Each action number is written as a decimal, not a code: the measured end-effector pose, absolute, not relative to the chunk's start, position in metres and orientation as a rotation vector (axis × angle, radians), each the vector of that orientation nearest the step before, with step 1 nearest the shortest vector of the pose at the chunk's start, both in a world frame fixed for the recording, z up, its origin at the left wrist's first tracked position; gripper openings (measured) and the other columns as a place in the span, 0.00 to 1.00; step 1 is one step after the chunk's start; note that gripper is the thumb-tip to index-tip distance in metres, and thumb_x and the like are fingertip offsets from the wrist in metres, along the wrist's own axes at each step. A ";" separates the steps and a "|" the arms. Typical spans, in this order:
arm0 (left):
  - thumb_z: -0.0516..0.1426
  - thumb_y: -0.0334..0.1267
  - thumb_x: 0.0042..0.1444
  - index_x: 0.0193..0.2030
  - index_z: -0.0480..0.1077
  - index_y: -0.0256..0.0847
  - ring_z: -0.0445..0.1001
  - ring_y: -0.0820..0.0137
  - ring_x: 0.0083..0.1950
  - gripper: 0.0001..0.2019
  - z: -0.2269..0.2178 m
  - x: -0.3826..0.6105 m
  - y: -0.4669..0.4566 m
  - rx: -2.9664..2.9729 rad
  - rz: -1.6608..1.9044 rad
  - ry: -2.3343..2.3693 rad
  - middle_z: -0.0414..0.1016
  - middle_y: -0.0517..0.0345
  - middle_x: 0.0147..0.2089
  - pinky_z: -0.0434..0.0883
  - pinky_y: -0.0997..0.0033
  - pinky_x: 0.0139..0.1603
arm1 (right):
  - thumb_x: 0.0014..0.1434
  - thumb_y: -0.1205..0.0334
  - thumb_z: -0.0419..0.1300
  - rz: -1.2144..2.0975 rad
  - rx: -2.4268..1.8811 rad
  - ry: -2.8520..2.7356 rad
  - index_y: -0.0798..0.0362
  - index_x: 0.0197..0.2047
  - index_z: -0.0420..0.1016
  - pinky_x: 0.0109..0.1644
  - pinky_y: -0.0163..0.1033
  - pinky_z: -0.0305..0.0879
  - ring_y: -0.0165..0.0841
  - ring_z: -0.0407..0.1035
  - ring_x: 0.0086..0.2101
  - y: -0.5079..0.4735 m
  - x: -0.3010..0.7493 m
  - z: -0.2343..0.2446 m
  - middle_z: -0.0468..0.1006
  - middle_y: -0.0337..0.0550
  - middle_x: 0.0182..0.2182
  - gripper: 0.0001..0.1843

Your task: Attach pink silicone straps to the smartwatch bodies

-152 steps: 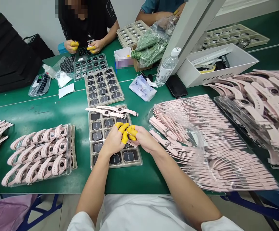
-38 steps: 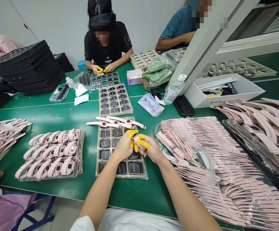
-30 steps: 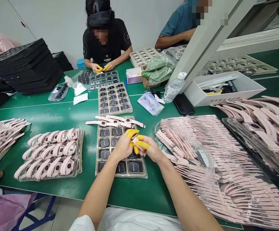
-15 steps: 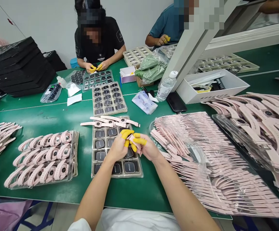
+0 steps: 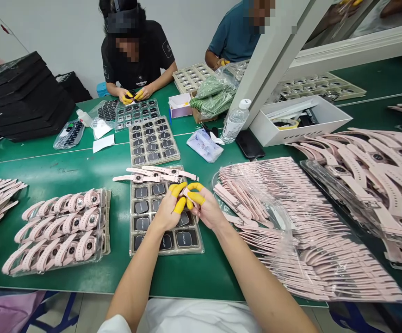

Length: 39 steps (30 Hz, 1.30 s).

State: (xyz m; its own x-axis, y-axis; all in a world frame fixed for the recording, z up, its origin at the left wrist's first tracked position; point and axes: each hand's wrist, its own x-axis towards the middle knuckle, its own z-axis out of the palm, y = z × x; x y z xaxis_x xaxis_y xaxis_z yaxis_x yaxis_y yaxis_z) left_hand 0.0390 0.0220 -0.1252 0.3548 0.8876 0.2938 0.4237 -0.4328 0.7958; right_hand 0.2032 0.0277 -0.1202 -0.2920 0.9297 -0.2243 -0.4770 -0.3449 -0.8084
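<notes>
Green laminate workbench (image 5: 62,171), indoors, spread with trays. Small pale-pink strap piece (image 5: 186,191) lies between both hands, over a clear plastic tray of black watch bodies (image 5: 166,253). Left hand (image 5: 168,212) and right hand (image 5: 206,208), in yellow rubber finger cots (image 5: 196,198), pinch it narrowly at the fingertips.

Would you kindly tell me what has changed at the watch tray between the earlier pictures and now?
A third pink-strapped watch now lies across the top of the watch tray. The left hand and right hand have lifted, with a small pink strap piece between them. The bagged pink straps stayed put.
</notes>
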 end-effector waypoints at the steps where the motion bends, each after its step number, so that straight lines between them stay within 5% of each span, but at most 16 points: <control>1: 0.46 0.42 0.75 0.71 0.63 0.42 0.72 0.59 0.63 0.21 -0.125 0.039 0.022 1.999 0.988 1.118 0.70 0.43 0.63 0.70 0.53 0.67 | 0.52 0.47 0.71 1.799 -0.876 -0.775 0.48 0.44 0.64 0.17 0.28 0.44 0.22 0.53 0.14 0.028 0.203 -0.120 0.70 0.26 0.17 0.26; 13: 0.49 0.36 0.70 0.53 0.73 0.39 0.73 0.58 0.51 0.14 -0.128 0.040 0.023 2.228 0.771 1.324 0.74 0.45 0.49 0.74 0.55 0.55 | 0.52 0.50 0.69 1.723 -0.950 -0.786 0.48 0.45 0.62 0.16 0.27 0.42 0.23 0.51 0.13 0.029 0.199 -0.127 0.67 0.23 0.16 0.25; 22: 0.45 0.41 0.76 0.62 0.69 0.40 0.74 0.61 0.58 0.18 -0.128 0.040 0.022 1.960 0.950 1.244 0.74 0.46 0.57 0.71 0.57 0.62 | 0.48 0.51 0.71 1.787 -0.863 -0.632 0.48 0.43 0.66 0.18 0.30 0.49 0.23 0.57 0.15 0.029 0.197 -0.123 0.75 0.30 0.22 0.24; 33: 0.46 0.41 0.73 0.51 0.73 0.40 0.74 0.61 0.46 0.16 -0.123 0.035 0.024 2.078 0.800 1.296 0.75 0.49 0.45 0.74 0.58 0.51 | 0.54 0.47 0.70 1.762 -0.909 -0.890 0.49 0.46 0.64 0.19 0.28 0.43 0.22 0.53 0.15 0.029 0.200 -0.130 0.70 0.27 0.18 0.25; 39: 0.50 0.46 0.73 0.62 0.69 0.42 0.77 0.60 0.55 0.18 -0.131 0.040 0.023 1.830 1.011 1.220 0.77 0.46 0.56 0.74 0.56 0.59 | 0.55 0.46 0.70 1.720 -0.875 -0.837 0.48 0.45 0.64 0.19 0.30 0.46 0.23 0.55 0.16 0.029 0.202 -0.126 0.71 0.27 0.20 0.25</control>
State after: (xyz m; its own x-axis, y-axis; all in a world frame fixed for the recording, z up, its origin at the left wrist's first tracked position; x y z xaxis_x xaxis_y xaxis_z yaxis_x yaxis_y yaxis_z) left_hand 0.0399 0.0234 -0.1307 0.2495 0.9429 0.2206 0.3918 -0.3066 0.8675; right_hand 0.2021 0.0290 -0.1264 -0.2470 0.9539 -0.1703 -0.4550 -0.2694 -0.8488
